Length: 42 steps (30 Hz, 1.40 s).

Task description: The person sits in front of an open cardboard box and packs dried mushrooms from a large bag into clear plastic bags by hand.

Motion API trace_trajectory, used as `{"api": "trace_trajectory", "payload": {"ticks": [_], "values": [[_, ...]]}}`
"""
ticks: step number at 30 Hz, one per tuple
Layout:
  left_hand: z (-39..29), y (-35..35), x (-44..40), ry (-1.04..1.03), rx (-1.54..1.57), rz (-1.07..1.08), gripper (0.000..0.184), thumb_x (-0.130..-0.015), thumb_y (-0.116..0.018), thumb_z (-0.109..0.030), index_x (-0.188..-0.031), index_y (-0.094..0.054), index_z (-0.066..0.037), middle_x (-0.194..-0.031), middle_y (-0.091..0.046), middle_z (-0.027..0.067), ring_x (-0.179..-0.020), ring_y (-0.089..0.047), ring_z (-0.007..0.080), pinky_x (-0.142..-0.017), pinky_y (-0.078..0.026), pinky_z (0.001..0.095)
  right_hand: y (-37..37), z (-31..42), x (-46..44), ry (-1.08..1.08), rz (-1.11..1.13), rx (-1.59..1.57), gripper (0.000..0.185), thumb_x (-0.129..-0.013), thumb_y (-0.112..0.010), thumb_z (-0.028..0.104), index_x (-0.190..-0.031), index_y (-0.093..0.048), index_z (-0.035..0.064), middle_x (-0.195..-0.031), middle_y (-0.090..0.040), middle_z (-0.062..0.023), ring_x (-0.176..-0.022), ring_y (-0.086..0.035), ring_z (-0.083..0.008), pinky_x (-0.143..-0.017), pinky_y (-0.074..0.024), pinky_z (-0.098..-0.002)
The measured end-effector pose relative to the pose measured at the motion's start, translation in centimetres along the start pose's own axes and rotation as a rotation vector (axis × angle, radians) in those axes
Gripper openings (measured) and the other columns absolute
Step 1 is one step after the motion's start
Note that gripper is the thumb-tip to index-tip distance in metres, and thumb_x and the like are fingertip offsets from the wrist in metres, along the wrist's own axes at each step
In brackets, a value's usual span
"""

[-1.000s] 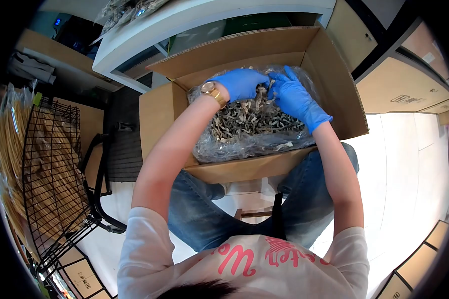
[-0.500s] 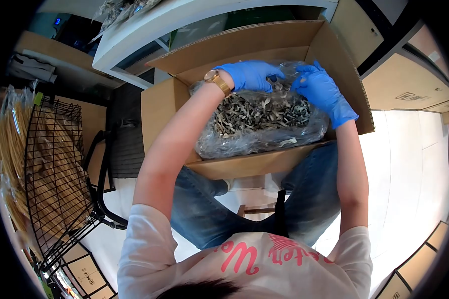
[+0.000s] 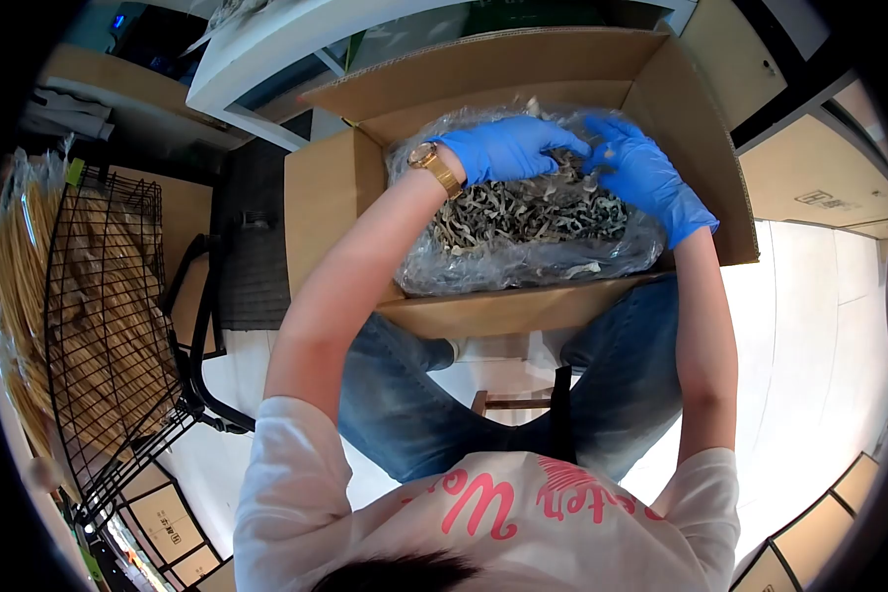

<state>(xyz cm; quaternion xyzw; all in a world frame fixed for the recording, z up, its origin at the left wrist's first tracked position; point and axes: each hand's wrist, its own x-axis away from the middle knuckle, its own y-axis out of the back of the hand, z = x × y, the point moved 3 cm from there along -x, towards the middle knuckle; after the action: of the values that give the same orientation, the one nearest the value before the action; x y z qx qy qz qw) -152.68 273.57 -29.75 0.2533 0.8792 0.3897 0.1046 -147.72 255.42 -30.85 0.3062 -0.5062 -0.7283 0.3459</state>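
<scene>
An open cardboard box (image 3: 333, 197) rests across my knees, lined with a clear plastic bag (image 3: 483, 270). Dark and pale dried strips (image 3: 523, 215) fill the bag. My left hand (image 3: 508, 150), in a blue glove with a gold watch at the wrist, is over the back of the strips, fingers curled toward the right; whatever is between its fingertips is too small to tell. Close beside it on the right, my right hand (image 3: 641, 178), also blue-gloved, has its fingers partly spread above the strips, with a small pale bit against them.
A black wire basket (image 3: 109, 326) with long tan sticks in plastic stands at the left. Behind the box is a white shelf or table edge (image 3: 266, 49). Cartons (image 3: 809, 178) stand at the right, with more at the lower corners. A wooden stool bar (image 3: 518, 403) shows between my legs.
Both hands have shifted right over the strips since the earliest frame. My right hand moved away from my left, and they are now close again. The box appears slightly higher and further right.
</scene>
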Motion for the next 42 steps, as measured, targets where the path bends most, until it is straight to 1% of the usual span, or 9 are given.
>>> {"api": "trace_trajectory", "payload": {"ticks": [9,11,15,17,21,31,33,38,42], "values": [[3.4,0.6,6.8,0.239,0.669,-0.511,0.029,-0.086,-0.052,-0.003,-0.114,-0.059,0.000,-0.108,-0.063,0.0071,-0.094,-0.062,0.0123,-0.080,-0.052,0.0270,-0.3,-3.0,0.4,-0.176,0.083,-0.041,0.013,-0.075,-0.065,0.007,-0.085,-0.072,0.0125,-0.138,-0.047,-0.0069,-0.129,-0.039,-0.0292,-0.104,-0.0368,-0.0347],[7.0,-1.9,8.3,0.577,0.611,-0.308,0.034,-0.086,-0.053,-0.009,-0.119,-0.057,-0.002,-0.111,-0.063,0.0121,-0.097,-0.063,0.0202,-0.085,-0.051,0.0318,-0.2,-2.7,0.5,-0.194,0.088,-0.077,0.017,-0.075,-0.064,0.005,-0.089,-0.072,0.0121,-0.138,-0.047,-0.0076,-0.128,-0.040,-0.0298,-0.104,-0.0374,-0.0348],[14.6,-7.8,10.0,0.574,-0.033,-0.202,0.042,-0.082,-0.062,-0.024,-0.117,-0.056,-0.002,-0.115,-0.059,0.0192,-0.107,-0.058,0.0311,-0.091,-0.047,0.0415,-0.3,-1.2,0.2,-0.350,0.025,-0.216,0.031,-0.073,-0.065,0.001,-0.102,-0.069,0.0121,-0.137,-0.047,-0.0100,-0.128,-0.040,-0.0308,-0.102,-0.0393,-0.0361],[16.1,-8.4,10.5,0.655,-0.406,-0.381,0.059,-0.078,-0.067,-0.033,-0.127,-0.048,-0.007,-0.125,-0.050,0.0239,-0.116,-0.050,0.0389,-0.098,-0.041,0.0470,-0.6,-1.1,0.1,-0.410,-0.010,-0.292,0.035,-0.072,-0.066,0.001,-0.106,-0.068,0.0124,-0.137,-0.047,-0.0107,-0.128,-0.040,-0.0318,-0.101,-0.0397,-0.0370],[18.2,-9.8,10.1,0.999,-0.320,-0.250,0.083,-0.069,-0.073,-0.047,-0.137,-0.039,-0.013,-0.138,-0.040,0.0231,-0.127,-0.038,0.0429,-0.102,-0.037,0.0464,-0.7,-0.6,0.2,-0.125,0.046,-0.083,0.024,-0.072,-0.070,0.007,-0.095,-0.071,0.0136,-0.138,-0.047,-0.0072,-0.128,-0.041,-0.0307,-0.102,-0.0388,-0.0376],[18.4,-11.8,7.9,0.861,-0.502,-0.211,0.094,-0.064,-0.080,-0.041,-0.140,-0.032,-0.015,-0.124,-0.048,0.0206,-0.111,-0.045,0.0465,-0.092,-0.045,0.0499,-0.3,0.3,-0.4,-0.089,0.076,-0.056,0.021,-0.071,-0.071,0.007,-0.090,-0.072,0.0150,-0.137,-0.049,-0.0038,-0.128,-0.040,-0.0287,-0.104,-0.0355,-0.0377],[18.3,-12.4,7.2,0.992,-0.362,-0.165,0.092,-0.065,-0.080,-0.034,-0.141,-0.031,-0.018,-0.126,-0.046,0.0180,-0.114,-0.045,0.0429,-0.090,-0.047,0.0480,-0.7,1.1,-0.5,0.055,0.032,-0.121,0.011,-0.075,-0.063,0.009,-0.082,-0.070,0.0132,-0.137,-0.048,-0.0090,-0.125,-0.044,-0.0282,-0.103,-0.0346,-0.0403],[18.8,-16.0,8.6,0.777,-0.333,-0.207,0.085,-0.066,-0.076,-0.024,-0.140,-0.035,-0.020,-0.124,-0.047,0.0185,-0.112,-0.047,0.0376,-0.087,-0.048,0.0467,-0.8,3.7,-0.7,0.066,0.035,-0.073,0.017,-0.072,-0.063,0.005,-0.083,-0.072,0.0149,-0.135,-0.050,-0.0055,-0.125,-0.043,-0.0280,-0.102,-0.0366,-0.0375],[17.0,-15.3,7.3,0.911,-0.219,-0.101,0.077,-0.067,-0.073,-0.036,-0.136,-0.042,-0.022,-0.127,-0.046,0.0174,-0.115,-0.046,0.0395,-0.091,-0.047,0.0460,-0.8,3.2,-0.4,0.062,0.023,-0.100,0.023,-0.068,-0.065,0.000,-0.084,-0.072,0.0150,-0.137,-0.050,-0.0020,-0.126,-0.041,-0.0273,-0.102,-0.0371,-0.0354]]}}
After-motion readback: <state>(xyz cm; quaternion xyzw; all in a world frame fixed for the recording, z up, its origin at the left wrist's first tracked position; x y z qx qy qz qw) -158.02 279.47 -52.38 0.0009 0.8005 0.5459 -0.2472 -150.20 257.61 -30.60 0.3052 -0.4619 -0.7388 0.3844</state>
